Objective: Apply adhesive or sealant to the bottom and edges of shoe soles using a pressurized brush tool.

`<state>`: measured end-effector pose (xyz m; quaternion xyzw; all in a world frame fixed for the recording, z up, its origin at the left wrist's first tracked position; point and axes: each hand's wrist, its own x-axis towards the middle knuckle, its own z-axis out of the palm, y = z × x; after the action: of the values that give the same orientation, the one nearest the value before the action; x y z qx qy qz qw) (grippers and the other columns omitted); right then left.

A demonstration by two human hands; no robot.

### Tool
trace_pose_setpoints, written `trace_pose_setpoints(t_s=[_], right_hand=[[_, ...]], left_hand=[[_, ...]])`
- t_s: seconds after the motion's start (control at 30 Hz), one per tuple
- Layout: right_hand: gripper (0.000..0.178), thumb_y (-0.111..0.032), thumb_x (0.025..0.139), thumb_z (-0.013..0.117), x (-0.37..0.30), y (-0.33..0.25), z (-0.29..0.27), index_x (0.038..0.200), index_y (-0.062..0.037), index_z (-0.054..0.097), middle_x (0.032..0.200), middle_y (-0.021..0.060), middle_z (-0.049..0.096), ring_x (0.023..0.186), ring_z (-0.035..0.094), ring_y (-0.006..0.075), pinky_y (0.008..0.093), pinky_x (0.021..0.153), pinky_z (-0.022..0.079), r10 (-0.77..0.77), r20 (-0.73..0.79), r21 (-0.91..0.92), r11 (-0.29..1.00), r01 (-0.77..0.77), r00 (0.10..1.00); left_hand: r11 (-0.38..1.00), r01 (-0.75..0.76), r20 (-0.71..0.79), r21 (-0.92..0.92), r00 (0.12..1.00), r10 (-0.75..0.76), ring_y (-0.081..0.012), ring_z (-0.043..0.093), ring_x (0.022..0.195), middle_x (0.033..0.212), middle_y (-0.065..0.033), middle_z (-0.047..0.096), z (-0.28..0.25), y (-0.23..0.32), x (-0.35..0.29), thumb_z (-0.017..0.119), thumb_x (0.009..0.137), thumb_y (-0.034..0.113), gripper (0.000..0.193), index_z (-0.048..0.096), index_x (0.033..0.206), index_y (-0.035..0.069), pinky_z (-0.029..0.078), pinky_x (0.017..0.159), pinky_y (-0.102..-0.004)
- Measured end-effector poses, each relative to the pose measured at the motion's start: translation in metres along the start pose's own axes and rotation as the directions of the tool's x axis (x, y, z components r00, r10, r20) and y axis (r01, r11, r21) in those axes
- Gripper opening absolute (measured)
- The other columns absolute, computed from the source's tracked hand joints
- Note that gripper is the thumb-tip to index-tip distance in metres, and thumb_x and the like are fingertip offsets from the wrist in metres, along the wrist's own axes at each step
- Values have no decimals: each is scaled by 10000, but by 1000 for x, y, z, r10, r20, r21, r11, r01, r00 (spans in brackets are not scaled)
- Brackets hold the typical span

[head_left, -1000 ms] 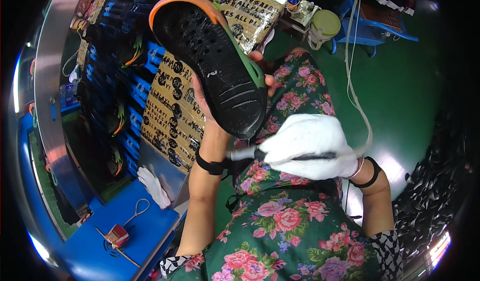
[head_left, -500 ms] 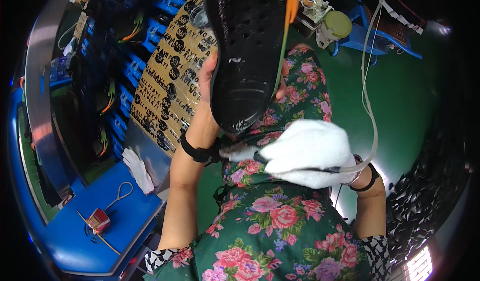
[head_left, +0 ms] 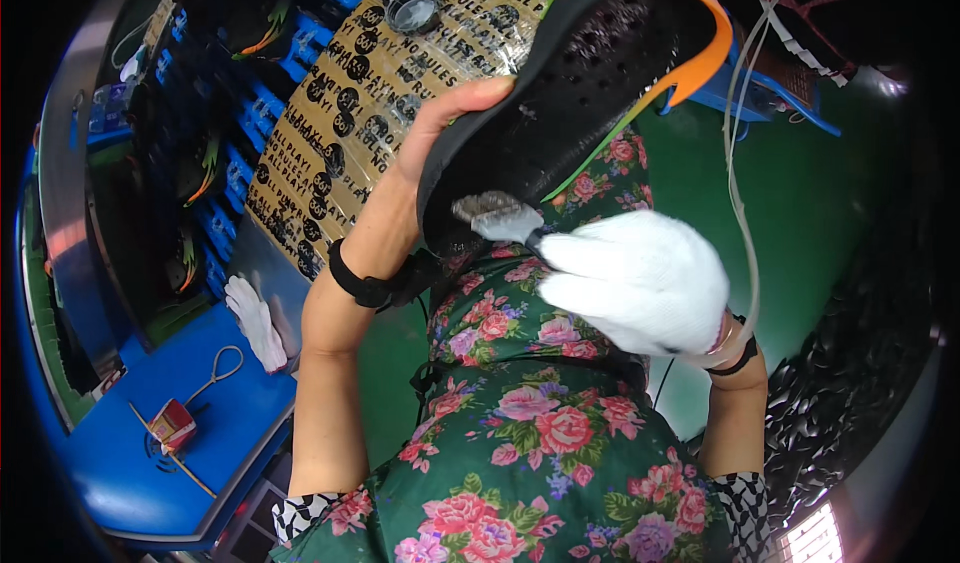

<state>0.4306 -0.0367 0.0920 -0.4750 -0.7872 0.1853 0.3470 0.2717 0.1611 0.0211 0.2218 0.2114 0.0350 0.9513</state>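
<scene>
A black shoe sole (head_left: 560, 113), perforated in its far half and edged in orange and green, is tilted in front of me. My bare left hand (head_left: 448, 121) grips it from the left side, thumb on the edge and the other fingers hidden underneath. In a white glove, my right hand (head_left: 640, 283) is closed around the dark handle of a brush (head_left: 500, 219). The brush's wet, dark bristles lie over the near end of the sole and seem to touch it. A pale thin tube (head_left: 738, 213) runs up from the right wrist.
Left of the sole is a surface covered in printed tan tape (head_left: 345, 133), bearing a small round dish (head_left: 412, 11). A white glove (head_left: 256, 325) and a small red box (head_left: 173, 425) lie by the blue machine top (head_left: 90, 463). Black scraps (head_left: 850, 393) are heaped at right.
The sole has tipped and turned, its far end swinging right, showing its orange rim. My right hand has brought the brush up from below the sole to its near end.
</scene>
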Motion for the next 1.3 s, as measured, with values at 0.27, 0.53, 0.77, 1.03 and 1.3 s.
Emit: trace_pose_setpoints(t_s=[0.27, 0.53, 0.77, 1.03, 1.3], right_hand=[[272, -171, 748, 726, -8, 0, 9, 1007, -88, 709, 1112, 84, 690, 852, 664, 224, 313, 643, 553, -39, -6, 136, 990, 40, 999], [217, -162, 757, 701, 6, -5, -2, 957, -80, 685, 1049, 71, 666, 796, 630, 198, 312, 614, 537, -80, 95, 65, 995, 74, 992], [248, -174, 753, 709, 7, -5, 9, 975, -68, 676, 1028, 71, 662, 797, 615, 199, 315, 623, 538, -111, 47, -23, 993, 112, 993], [243, -24, 739, 804, 15, 14, 4, 975, -67, 764, 991, 105, 748, 777, 686, 256, 359, 665, 550, 85, -195, 401, 916, 1, 977], [157, 20, 746, 806, -1, 10, 11, 895, -23, 780, 939, 113, 768, 819, 732, 212, 323, 727, 573, 441, -315, 576, 793, -200, 840]], left_hand=[[986, 167, -113, -12, 980, -167, -177, 717, 784, 992, -110, 754, 25, 9, -5, 658, 925, 257, 324, 711, 1129, 12, 590, 762, -300], [981, 194, -183, 21, 965, -187, -162, 705, 767, 979, -88, 753, 24, 5, -8, 677, 910, 279, 327, 723, 1104, 19, 578, 751, -293], [960, 248, -227, 130, 950, -215, -162, 692, 769, 962, -76, 746, 40, 13, -10, 692, 893, 301, 339, 729, 1101, 36, 563, 749, -282], [983, 73, 39, -168, 997, -68, -395, 678, 947, 1189, -296, 646, -17, -3, 6, 566, 926, 436, 662, 531, 1384, -41, 574, 813, -460], [890, 78, 248, -449, 968, 40, -412, 665, 1119, 1316, -254, 618, 1, -14, 23, 464, 1001, 490, 670, 473, 1450, -8, 515, 1001, -607]])
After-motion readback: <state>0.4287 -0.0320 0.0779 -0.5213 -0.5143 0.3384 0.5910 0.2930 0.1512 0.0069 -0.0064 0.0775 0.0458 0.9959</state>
